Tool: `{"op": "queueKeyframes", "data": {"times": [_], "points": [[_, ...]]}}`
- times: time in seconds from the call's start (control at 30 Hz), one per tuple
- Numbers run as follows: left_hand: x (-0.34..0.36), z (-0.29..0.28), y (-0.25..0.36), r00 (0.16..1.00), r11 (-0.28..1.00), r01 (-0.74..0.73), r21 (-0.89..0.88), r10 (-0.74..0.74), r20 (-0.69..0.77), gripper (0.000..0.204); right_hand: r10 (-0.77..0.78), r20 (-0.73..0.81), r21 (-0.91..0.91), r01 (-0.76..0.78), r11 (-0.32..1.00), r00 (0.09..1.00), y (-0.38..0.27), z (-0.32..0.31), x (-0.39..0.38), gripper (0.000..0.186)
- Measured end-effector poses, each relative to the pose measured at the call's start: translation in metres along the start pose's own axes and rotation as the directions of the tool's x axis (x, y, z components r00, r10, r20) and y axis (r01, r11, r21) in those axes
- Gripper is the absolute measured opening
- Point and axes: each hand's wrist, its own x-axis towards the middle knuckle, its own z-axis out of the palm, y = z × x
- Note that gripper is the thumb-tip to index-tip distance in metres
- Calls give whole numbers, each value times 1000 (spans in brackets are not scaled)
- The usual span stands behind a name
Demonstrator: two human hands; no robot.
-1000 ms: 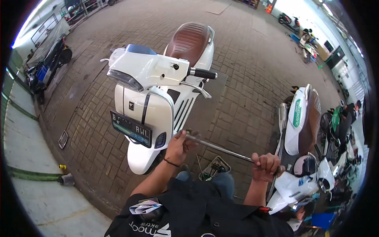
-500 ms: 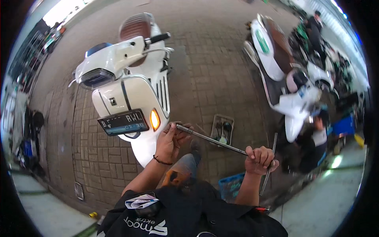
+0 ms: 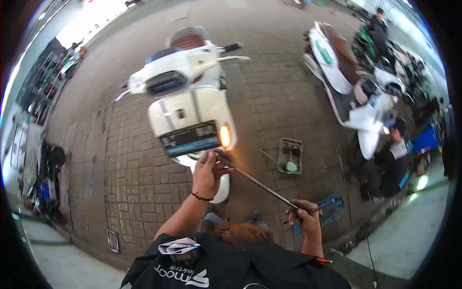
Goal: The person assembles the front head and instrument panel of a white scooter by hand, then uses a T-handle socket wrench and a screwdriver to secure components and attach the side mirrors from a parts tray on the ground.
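My left hand [image 3: 208,171] pinches the socket end of a long metal T-handle wrench [image 3: 262,185], just in front of the white scooter [image 3: 185,108]. At the other end, my right hand [image 3: 304,216] is closed around where the shaft meets the crossbar, low and to the right. The wrench slants down from left to right between the hands. Behind my left hand are the scooter's dark number plate [image 3: 190,139] and its lit orange turn signal [image 3: 224,136]. My fingers partly hide both ends of the wrench.
A tray [image 3: 290,156] with small dark items lies on the brick paving, a thin rod beside it. Close behind my right hand is a blue basket [image 3: 331,210]. A person [image 3: 392,161] crouches at right by another white scooter [image 3: 332,62]. More motorbikes line both sides.
The view has shifted, so the scooter appears farther right and more upright. My right hand has come lower and slightly closer, and the crossbar has turned from steep to nearly level.
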Motion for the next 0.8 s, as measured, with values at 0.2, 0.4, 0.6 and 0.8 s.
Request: {"op": "queueKeyframes", "data": {"times": [0.2,0.4,0.6,0.8], "points": [[-24,-124,97,993,994,-112,-9,112,-34,28,-10,116,-196,33,980,993,88,109,50,32],[-42,-259,189,971,985,-173,-2,170,-169,30,-49,274,-340,144,929,961,154,242,97,31],[-40,-305,220,980,988,-146,-41,139,-140,29,16,145,-266,23,964,989,200,286,88,31],[-35,-276,213,996,997,-75,-36,74,-46,30,53,-69,-125,-61,990,996,204,282,55,30]]}}
